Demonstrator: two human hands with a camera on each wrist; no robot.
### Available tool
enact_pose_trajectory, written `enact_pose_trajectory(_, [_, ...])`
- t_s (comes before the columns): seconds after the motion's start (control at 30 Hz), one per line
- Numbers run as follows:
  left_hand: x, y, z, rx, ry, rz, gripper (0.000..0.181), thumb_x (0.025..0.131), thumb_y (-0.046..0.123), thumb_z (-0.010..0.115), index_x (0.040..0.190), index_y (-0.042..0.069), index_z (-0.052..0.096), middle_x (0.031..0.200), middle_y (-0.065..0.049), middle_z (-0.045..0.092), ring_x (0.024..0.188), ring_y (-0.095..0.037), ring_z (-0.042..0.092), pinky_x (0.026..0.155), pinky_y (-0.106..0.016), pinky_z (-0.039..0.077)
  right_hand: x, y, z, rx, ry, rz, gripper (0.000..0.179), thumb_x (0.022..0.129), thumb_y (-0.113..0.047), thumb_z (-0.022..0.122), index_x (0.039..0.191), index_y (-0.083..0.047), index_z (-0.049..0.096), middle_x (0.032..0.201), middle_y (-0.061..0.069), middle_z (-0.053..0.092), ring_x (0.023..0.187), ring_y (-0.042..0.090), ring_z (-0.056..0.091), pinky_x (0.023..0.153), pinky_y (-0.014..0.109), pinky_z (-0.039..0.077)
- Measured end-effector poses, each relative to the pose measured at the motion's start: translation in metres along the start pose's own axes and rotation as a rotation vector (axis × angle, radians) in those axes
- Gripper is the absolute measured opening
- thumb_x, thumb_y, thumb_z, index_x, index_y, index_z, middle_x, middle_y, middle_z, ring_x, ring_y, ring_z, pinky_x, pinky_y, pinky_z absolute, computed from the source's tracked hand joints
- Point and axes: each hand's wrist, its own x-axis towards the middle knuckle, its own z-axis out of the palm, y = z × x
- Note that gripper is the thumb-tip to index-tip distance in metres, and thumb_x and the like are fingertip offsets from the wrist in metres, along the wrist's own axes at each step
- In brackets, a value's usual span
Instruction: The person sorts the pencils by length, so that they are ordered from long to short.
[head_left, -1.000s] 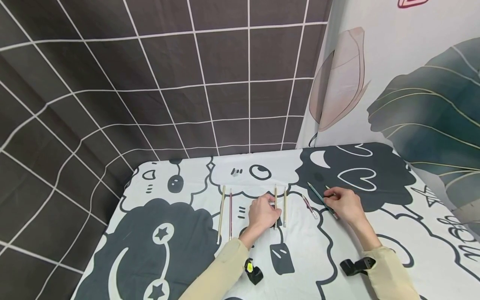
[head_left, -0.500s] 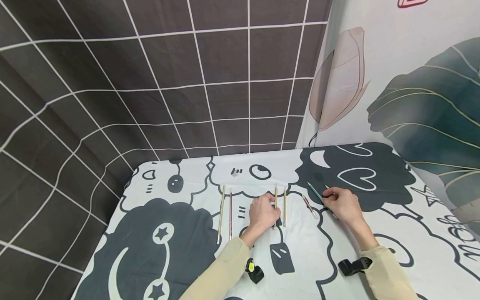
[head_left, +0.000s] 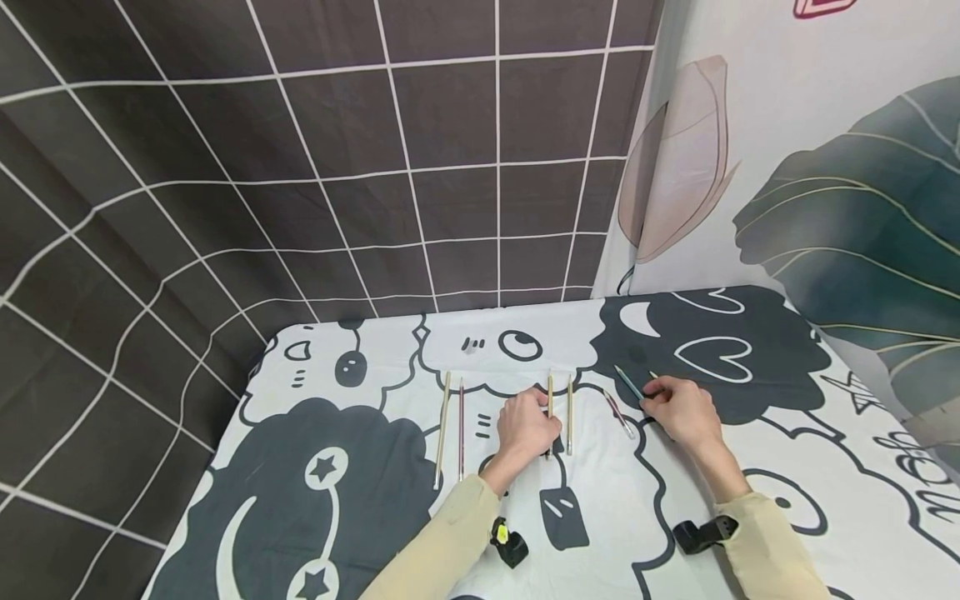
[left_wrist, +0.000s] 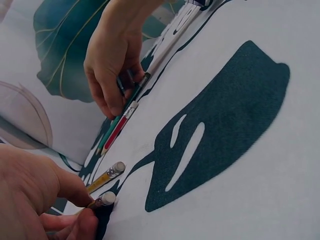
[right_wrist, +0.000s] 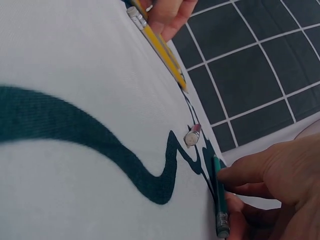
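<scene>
Patterned cloth beneath green pencil in right grip

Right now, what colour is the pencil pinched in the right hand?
The pencil is green; the right wrist view shows it best.

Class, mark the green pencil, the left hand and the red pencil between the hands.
Green pencil [right_wrist: 219,197]: right wrist view, on its shaft.
Left hand [head_left: 525,427]: head view, back of the hand.
Red pencil [left_wrist: 118,128]: left wrist view, on its shaft.
</scene>
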Motion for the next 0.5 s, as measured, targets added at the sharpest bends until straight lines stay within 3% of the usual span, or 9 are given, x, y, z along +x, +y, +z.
enact_pose_trajectory(0.3, [0.0005,0.0017,-0.0008,0.008,0.005,0.007,0.018,0.067,0.003,0.072,0.085,0.005,0.071,0.075,-0.004,0.067,0.067,-0.021,0.062,0.059,-0.035,0.049,-0.0014,-0.0041,0.0023,-0.036,0.011,0.023,0.014,0.083,-0.007,0.07,0.095,0.0,0.072,0.071,0.003,0.063,0.063,0.022,0.054,0.052,0.035,0.037])
enact_pose_trajectory(0.4, [0.0009,0.002,-0.001,-0.007,0.001,0.017,0.011,0.066,0.001,0.069,0.073,0.009,0.067,0.066,0.0,0.062,0.059,-0.016,0.055,0.053,-0.032,0.044,-0.0015,-0.005,0.0028,-0.047,0.007,0.023,0.014,0.084,-0.006,0.069,0.096,0.001,0.072,0.071,0.003,0.062,0.062,0.022,0.054,0.052,0.035,0.037])
enact_pose_trajectory(0.5, [0.0011,0.0021,-0.0006,-0.022,-0.004,0.018,0.022,0.065,0.0,0.067,0.057,0.015,0.053,0.051,0.006,0.048,0.049,-0.012,0.044,0.046,-0.029,0.035,-0.0015,-0.005,0.0036,-0.059,0.004,0.024,0.015,0.084,-0.006,0.068,0.096,0.001,0.073,0.07,0.003,0.062,0.062,0.023,0.053,0.051,0.035,0.037])
